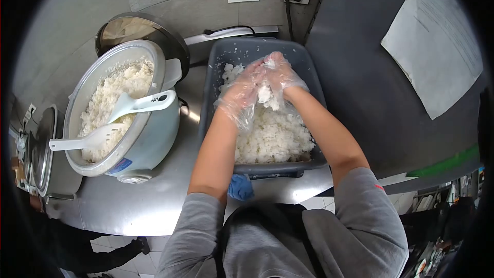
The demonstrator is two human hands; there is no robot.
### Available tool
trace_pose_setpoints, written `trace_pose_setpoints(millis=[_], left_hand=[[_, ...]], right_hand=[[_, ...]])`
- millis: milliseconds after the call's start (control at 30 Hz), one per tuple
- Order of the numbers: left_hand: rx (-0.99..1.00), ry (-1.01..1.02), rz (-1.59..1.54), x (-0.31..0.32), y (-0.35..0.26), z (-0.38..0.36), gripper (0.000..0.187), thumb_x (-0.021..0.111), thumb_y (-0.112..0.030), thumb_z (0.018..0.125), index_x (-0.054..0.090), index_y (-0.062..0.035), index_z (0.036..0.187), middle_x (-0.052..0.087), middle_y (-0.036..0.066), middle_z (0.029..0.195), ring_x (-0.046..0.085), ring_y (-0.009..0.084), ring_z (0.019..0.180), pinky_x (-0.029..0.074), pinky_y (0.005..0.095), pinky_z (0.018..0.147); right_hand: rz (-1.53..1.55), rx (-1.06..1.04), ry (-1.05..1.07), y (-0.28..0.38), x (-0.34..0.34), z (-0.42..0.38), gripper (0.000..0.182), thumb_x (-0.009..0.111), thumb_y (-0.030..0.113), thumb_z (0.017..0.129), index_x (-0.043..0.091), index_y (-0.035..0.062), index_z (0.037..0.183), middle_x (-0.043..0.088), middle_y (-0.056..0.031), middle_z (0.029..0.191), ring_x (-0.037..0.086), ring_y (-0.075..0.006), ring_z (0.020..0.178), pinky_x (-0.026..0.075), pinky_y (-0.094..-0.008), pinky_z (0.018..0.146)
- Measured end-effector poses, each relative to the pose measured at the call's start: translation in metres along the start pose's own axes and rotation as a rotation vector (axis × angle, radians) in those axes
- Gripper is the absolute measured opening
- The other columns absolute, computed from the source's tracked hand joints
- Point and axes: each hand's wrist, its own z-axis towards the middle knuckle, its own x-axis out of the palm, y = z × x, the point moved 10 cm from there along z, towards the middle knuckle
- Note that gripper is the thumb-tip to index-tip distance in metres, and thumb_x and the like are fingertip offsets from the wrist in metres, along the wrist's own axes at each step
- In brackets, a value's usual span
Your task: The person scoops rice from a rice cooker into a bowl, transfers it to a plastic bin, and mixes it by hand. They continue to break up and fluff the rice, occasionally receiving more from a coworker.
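Head view: rice clump (pixel 264 94) between hands (pixel 262 82).

white rice clump (pixel 264 94), sticky (pressed), above grey tub (pixel 309 67)

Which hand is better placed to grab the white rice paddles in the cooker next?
Left. The left hand, in a clear plastic glove, is on the side of the pale blue rice cooker, where the two white plastic paddles lie. The right hand would have to cross over it. Both are pressing white rice.

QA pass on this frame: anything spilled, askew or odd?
Nothing spilled. Two white paddles lie loose across the open rice cooker, handles overhanging the rim. Both gloved hands, left hand and right hand, squeeze rice over the grey tub.
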Motion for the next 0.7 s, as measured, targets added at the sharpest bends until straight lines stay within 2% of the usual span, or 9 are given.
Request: trace_pose_setpoints(millis=[100,200,300,400,467,500,600,633,700], left_hand=[[-0.039,0.033,0.025,-0.011,-0.002,-0.004,0.044,0.064,-0.011,0.084,0.046,0.0008,0.123,0.059,0.008,0.106,0.058,0.0162,0.093,0.048,0.0287,0.08],[-0.021,-0.11,0.124,-0.029,-0.006,-0.004,0.039,0.066,-0.01,0.082,0.051,0.0014,0.115,0.06,0.008,0.101,0.059,0.0163,0.083,0.048,0.0273,0.073],[-0.122,-0.452,0.524,-0.077,-0.009,0.001,0.027,0.064,-0.018,0.085,0.058,-0.0017,0.106,0.062,0.005,0.094,0.058,0.0151,0.077,0.047,0.0268,0.067],[-0.113,-0.569,0.706,-0.089,-0.019,-0.003,0.054,0.059,-0.045,0.084,0.056,-0.0003,0.114,0.062,0.011,0.103,0.058,0.0198,0.086,0.047,0.0363,0.073],[-0.172,-0.632,0.775,-0.062,-0.039,-0.022,0.053,0.06,-0.045,0.084,0.058,-0.0002,0.113,0.062,0.013,0.105,0.057,0.0205,0.09,0.046,0.0379,0.075],[-0.158,-0.607,0.676,-0.079,-0.03,-0.017,0.053,0.063,-0.044,0.082,0.06,0.0008,0.111,0.06,0.014,0.109,0.054,0.0183,0.099,0.044,0.0371,0.081],[-0.001,-0.492,0.487,-0.055,-0.032,-0.022,0.048,0.067,-0.04,0.08,0.063,-0.0011,0.107,0.063,0.008,0.102,0.054,0.0172,0.095,0.042,0.0326,0.083],[-0.216,-0.568,0.653,-0.076,-0.02,-0.023,0.049,0.069,-0.04,0.078,0.063,-0.0036,0.111,0.064,0.008,0.101,0.055,0.0186,0.097,0.04,0.0318,0.086],[-0.346,-0.491,0.966,-0.107,0.007,-0.013,0.051,0.07,-0.041,0.076,0.062,-0.0052,0.112,0.061,0.01,0.11,0.054,0.0207,0.102,0.04,0.0316,0.089]], right_hand=[[-0.088,0.174,-0.069,0.015,-0.014,-0.008,0.057,0.071,0.036,0.077,0.046,0.0028,0.117,0.059,-0.0172,0.103,0.057,-0.0242,0.097,0.044,-0.0359,0.084],[0.254,0.273,0.187,0.02,0.003,-0.018,0.047,0.068,0.024,0.082,0.044,0.0072,0.119,0.057,-0.0092,0.103,0.055,-0.0164,0.092,0.047,-0.0318,0.075],[0.486,0.129,0.41,0.013,0.014,-0.012,0.036,0.071,0.018,0.08,0.053,0.0048,0.109,0.059,-0.0073,0.096,0.059,-0.016,0.08,0.05,-0.03,0.067],[0.517,0.168,0.369,0.012,0.013,-0.015,0.027,0.073,0.015,0.078,0.057,0.0028,0.096,0.059,-0.0044,0.083,0.058,-0.0134,0.065,0.05,-0.0275,0.058],[0.28,0.216,0.316,0.016,0.007,-0.021,0.026,0.074,0.015,0.077,0.057,0.0023,0.092,0.058,-0.0042,0.078,0.056,-0.0129,0.063,0.049,-0.0274,0.056],[0.279,0.123,0.276,0.008,0.007,-0.014,0.026,0.071,0.023,0.081,0.057,0.004,0.093,0.059,-0.0076,0.077,0.049,-0.0129,0.047,0.046,-0.0292,0.047],[0.267,0.27,0.245,-0.026,0.006,-0.01,0.038,0.059,0.042,0.086,0.059,0.0045,0.088,0.06,-0.0108,0.08,0.054,-0.0168,0.055,0.047,-0.0342,0.055],[0.066,0.252,0.21,-0.047,0.001,-0.001,0.056,0.048,0.057,0.087,0.063,0.0033,0.077,0.062,-0.008,0.086,0.056,-0.0224,0.08,0.044,-0.0406,0.08],[0.0,0.392,0.267,-0.066,0.002,-0.024,0.057,0.045,0.057,0.088,0.065,0.0038,0.091,0.062,-0.0094,0.1,0.053,-0.0243,0.098,0.04,-0.04,0.087]])
